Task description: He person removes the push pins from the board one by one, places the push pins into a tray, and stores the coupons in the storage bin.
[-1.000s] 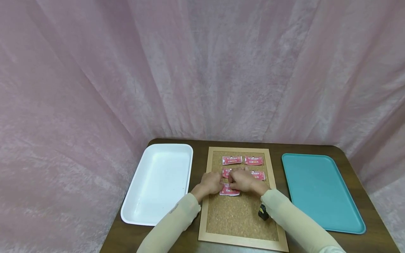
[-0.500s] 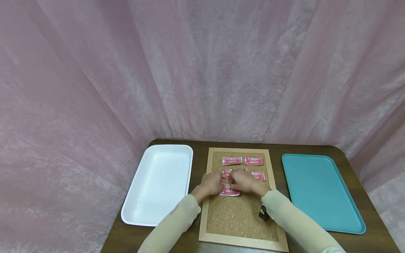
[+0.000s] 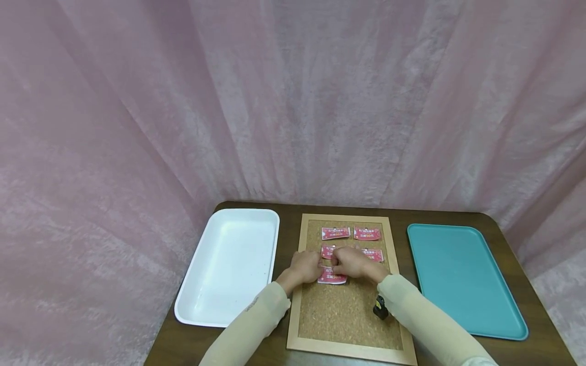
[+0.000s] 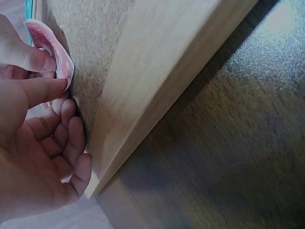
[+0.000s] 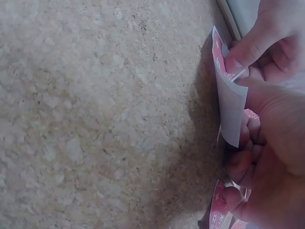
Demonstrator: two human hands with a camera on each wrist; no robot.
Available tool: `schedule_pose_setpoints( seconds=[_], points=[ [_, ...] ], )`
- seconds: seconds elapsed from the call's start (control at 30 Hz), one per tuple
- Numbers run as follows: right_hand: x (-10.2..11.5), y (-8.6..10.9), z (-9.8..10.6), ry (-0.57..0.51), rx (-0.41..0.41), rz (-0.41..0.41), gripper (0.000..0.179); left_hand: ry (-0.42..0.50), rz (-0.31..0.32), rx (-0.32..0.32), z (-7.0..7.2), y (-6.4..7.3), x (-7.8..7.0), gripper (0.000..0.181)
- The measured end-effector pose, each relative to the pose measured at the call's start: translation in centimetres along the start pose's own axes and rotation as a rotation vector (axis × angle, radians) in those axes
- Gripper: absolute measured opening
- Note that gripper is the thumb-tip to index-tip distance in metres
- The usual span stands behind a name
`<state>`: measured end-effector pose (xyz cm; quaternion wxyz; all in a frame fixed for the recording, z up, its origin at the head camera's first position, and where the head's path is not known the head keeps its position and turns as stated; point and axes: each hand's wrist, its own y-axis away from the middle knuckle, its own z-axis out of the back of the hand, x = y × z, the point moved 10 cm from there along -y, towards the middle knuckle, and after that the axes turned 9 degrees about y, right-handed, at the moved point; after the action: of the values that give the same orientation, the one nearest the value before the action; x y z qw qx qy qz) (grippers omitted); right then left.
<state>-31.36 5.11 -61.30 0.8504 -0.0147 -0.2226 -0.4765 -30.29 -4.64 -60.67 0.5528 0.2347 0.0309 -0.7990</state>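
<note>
A red paper coupon (image 3: 333, 277) with white print lies on the cork board (image 3: 345, 315), lowest in the left column. My left hand (image 3: 305, 266) pinches its left edge, thumb on the red face. From the right, my right hand (image 3: 353, 262) has thumb and index finger together at its upper part, other fingers curled under; what sits between those fingertips is hidden. In the right wrist view the coupon (image 5: 231, 107) bends up, its white back showing. In the left wrist view the coupon (image 4: 62, 59) curls off the cork between both thumbs.
Above are several other red coupons (image 3: 367, 234) in two columns, partly covered by my right hand. A white tray (image 3: 233, 269) stands left of the board, a teal tray (image 3: 467, 279) right. A black device (image 3: 380, 308) hangs at my right cuff. A pink curtain (image 3: 293, 101) hangs behind.
Both hands stay at the same coupon with almost no movement. The right fingers shift very slightly.
</note>
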Motion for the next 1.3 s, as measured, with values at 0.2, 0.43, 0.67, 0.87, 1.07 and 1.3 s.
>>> schedule_pose_setpoints(
  seconds=[0.2, 0.43, 0.67, 0.87, 1.07, 1.3],
  points=[
    [-0.2, 0.1, 0.1, -0.029, -0.007, 0.019, 0.015, 0.000, -0.005, 0.000, 0.0, 0.0, -0.1, 0.046],
    [0.4, 0.1, 0.5, 0.076, -0.046, 0.042, 0.020, -0.012, -0.001, -0.006, -0.1, -0.2, 0.1, 0.043],
    [2.1, 0.3, 0.9, 0.339, -0.119, 0.041, 0.040, -0.022, 0.003, -0.008, -0.2, -0.3, 0.1, 0.045],
    [2.0, 0.2, 0.5, 0.309, -0.100, 0.015, 0.035, -0.026, -0.007, -0.021, -0.2, -0.2, 0.1, 0.046],
    [0.8, 0.1, 0.5, 0.118, -0.027, -0.008, 0.025, -0.014, 0.000, -0.026, -0.2, -0.2, 0.3, 0.046],
    [0.3, 0.4, 0.3, 0.018, -0.015, -0.020, 0.014, 0.010, -0.013, -0.021, -0.5, -0.1, 0.4, 0.048]
  ],
)
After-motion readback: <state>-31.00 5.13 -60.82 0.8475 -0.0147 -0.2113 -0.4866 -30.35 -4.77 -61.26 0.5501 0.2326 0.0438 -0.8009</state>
